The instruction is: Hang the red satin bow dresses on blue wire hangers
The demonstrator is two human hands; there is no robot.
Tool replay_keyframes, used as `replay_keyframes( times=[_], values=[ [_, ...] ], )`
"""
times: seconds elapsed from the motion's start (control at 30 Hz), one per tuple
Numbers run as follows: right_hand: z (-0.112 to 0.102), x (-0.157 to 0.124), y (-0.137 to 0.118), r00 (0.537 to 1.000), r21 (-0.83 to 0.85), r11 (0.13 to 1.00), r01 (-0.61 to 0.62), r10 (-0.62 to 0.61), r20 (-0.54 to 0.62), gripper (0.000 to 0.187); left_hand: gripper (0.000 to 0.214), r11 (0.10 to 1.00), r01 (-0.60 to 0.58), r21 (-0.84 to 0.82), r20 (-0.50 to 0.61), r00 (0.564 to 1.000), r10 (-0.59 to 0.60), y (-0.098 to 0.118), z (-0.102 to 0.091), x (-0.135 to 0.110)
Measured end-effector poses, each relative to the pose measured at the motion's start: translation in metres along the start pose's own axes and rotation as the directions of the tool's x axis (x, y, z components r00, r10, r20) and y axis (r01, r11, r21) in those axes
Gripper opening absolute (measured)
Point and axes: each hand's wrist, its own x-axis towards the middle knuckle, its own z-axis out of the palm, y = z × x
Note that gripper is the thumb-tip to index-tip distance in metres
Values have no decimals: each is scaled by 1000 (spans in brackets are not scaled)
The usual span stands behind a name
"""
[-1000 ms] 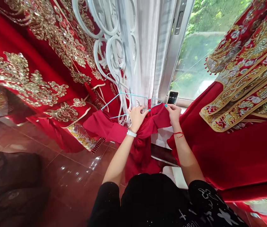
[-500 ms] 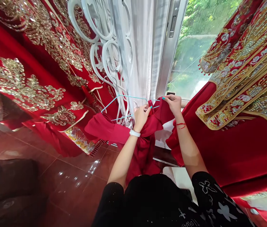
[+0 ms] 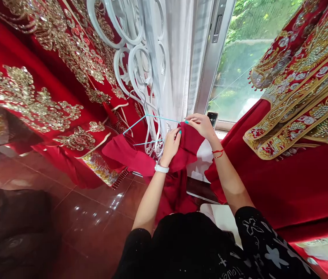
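Just in front of the white curtain, the left hand and right hand both pinch the red garment at the blue wire hanger, one side apparently draped on already, the other not yet settled.

I see a red gown with gold embroidery at left and another at right. Between them hang a white curtain and white scrollwork. A phone stands on the window sill. A dark bag lies on the glossy floor.
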Motion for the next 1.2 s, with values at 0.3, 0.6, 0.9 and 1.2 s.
replay_keyframes(
  times=[0.3,0.6,0.9,1.2],
  values=[
    [18,-68,9,915,29,996,-82,87,-393,23,17,971,179,-160,10,984,-179,-12,-3,-24],
    [48,-123,31,877,115,940,-322,250,410,24,23,834,417,-361,-84,876,-475,-61,-108,-120],
    [118,-127,35,982,104,977,-186,182,55,55,90,783,456,-423,26,870,-493,-108,-105,-188],
    [138,-225,68,891,53,928,-368,369,-266,49,61,573,686,-448,119,681,-722,-137,-38,-264]
  ],
)
